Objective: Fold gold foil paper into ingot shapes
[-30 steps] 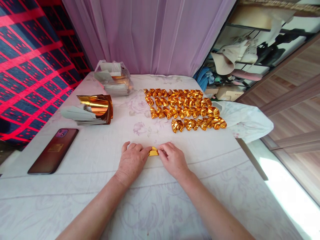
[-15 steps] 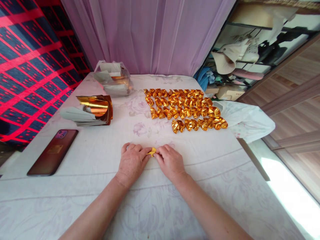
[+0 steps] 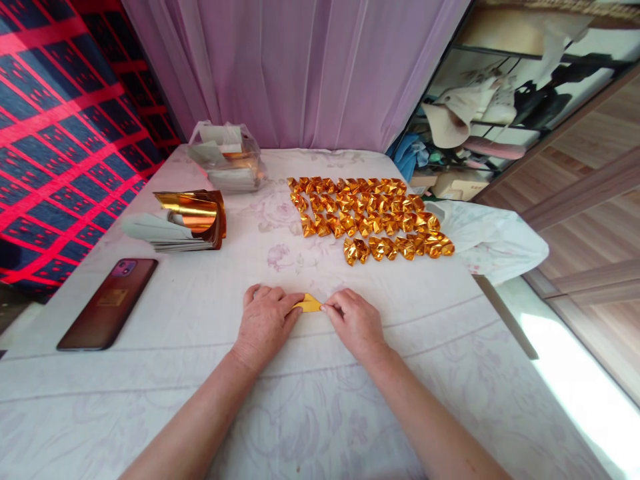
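Left hand [image 3: 265,323] and right hand [image 3: 354,321] pinching small gold paper [image 3: 309,305] — flat, folded, pointed.

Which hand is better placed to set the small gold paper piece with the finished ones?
Probably the right hand: it pinches the small folded gold paper piece and lies nearer the rows of folded gold foil pieces at the far right. The left hand presses its other end.

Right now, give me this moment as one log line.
left hand: pressing gold paper | right hand: pinching its other end | folded gold pieces: rows behind | phone: left
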`<state>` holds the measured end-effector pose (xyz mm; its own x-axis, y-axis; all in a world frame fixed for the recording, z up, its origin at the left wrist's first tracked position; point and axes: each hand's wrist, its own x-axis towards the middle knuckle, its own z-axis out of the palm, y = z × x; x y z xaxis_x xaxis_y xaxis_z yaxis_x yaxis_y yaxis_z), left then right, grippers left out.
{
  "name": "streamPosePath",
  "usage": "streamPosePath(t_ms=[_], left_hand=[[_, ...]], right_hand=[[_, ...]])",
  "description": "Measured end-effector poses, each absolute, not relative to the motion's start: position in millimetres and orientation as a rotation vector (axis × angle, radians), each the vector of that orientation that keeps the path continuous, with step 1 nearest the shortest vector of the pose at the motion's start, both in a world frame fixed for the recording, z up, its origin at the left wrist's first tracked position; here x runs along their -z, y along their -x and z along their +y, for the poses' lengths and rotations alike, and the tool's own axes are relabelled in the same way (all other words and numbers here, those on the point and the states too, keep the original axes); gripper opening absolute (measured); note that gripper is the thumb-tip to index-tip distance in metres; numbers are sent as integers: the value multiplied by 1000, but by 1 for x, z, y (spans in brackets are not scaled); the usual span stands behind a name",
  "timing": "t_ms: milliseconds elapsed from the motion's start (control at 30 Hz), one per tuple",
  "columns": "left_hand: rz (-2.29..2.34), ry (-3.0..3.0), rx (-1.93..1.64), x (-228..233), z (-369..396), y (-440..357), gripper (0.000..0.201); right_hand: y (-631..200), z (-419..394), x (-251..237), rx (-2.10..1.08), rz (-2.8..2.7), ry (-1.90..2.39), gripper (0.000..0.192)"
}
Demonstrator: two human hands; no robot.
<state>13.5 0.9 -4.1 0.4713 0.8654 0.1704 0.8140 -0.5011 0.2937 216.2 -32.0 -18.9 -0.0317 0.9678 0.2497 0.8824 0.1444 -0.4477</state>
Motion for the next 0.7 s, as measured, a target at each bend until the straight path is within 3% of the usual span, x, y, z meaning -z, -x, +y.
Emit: streamPosePath(t_ms=[367, 700], left_hand=[[1476, -2562, -456, 3, 1, -16, 24], [1545, -2537, -509, 5, -2, -20, 25]], right_hand=[[-210, -30, 16, -256, -1881, 1579, 12], [-194, -30, 21, -202, -1998, 1685, 8]])
